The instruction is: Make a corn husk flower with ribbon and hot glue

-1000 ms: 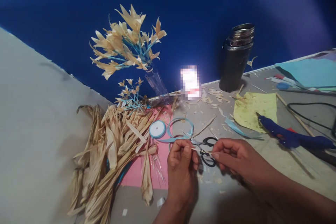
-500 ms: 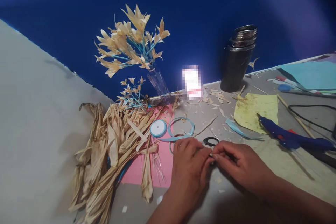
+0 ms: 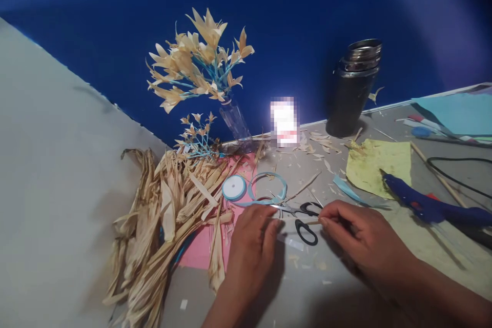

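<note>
My left hand (image 3: 251,243) and my right hand (image 3: 355,233) each pinch an end of a thin pale strip of dried husk (image 3: 298,223), stretched between them low over the table. Black-handled scissors (image 3: 302,215) lie on the table right under the strip, blades pointing left. A roll of light blue ribbon (image 3: 234,188) with a loose loop sits just beyond my left hand. A heap of dried corn husks (image 3: 169,215) lies to the left, partly on a pink sheet (image 3: 202,251).
A clear bottle holds husk flowers on blue stems (image 3: 200,64) at the back. A dark metal tumbler (image 3: 353,87) stands back right. A blue glue gun (image 3: 426,205) with its black cord, a yellow paper (image 3: 378,166), a wooden stick and husk scraps lie at right.
My hands were pressed together half a second ago; they have drawn apart, the left moving leftward and down, uncovering the scissors. The view drifted slightly.
</note>
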Demonstrator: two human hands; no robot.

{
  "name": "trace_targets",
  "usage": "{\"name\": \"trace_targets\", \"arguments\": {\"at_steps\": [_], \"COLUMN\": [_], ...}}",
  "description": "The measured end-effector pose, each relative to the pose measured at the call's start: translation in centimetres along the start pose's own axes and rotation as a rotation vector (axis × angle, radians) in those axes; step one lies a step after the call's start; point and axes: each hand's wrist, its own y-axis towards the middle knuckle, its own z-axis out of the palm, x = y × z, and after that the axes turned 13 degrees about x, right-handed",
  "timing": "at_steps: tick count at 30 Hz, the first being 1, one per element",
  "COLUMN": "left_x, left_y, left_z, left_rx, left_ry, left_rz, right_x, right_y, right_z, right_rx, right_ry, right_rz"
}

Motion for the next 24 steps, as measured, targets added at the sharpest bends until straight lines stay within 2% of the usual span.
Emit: {"name": "trace_targets", "arguments": {"at_steps": [2, 4, 6, 8, 11, 15, 20, 24], "left_x": [0.0, -0.4, -1.0, -1.4, -1.7, -1.7, -1.9, -2.4], "left_y": [0.0, 0.0, 0.3, 0.6, 0.9, 1.0, 1.1, 1.1], "left_z": [-0.5, -0.6, -0.4, -0.1, 0.4, 0.7, 1.4, 1.7], "left_rx": [-0.101, -0.141, -0.088, 0.024, 0.133, 0.178, 0.158, 0.293], "left_ry": [0.02, 0.037, 0.007, -0.066, -0.225, -0.494, -0.554, -0.645], "left_rz": [-0.007, 0.02, 0.053, 0.063, 0.0, -0.149, -0.236, -0.267], "right_x": [0.0, -0.1, -0.1, -0.1, -0.2, -0.7, -1.2, -1.0], "right_y": [0.0, -0.1, -0.3, -0.3, -0.3, 0.1, -0.1, -0.5], "right_z": [0.0, 0.0, 0.1, 0.2, 0.3, 0.2, 0.4, 0.9], "right_rx": [-0.024, -0.038, -0.049, -0.065, -0.081, -0.112, -0.318, -0.288], "right_ry": [-0.022, -0.05, -0.071, -0.085, -0.097, -0.109, -0.221, -0.344], "right_rz": [-0.021, -0.045, -0.075, -0.106, -0.135, -0.203, -0.349, -0.485]}}
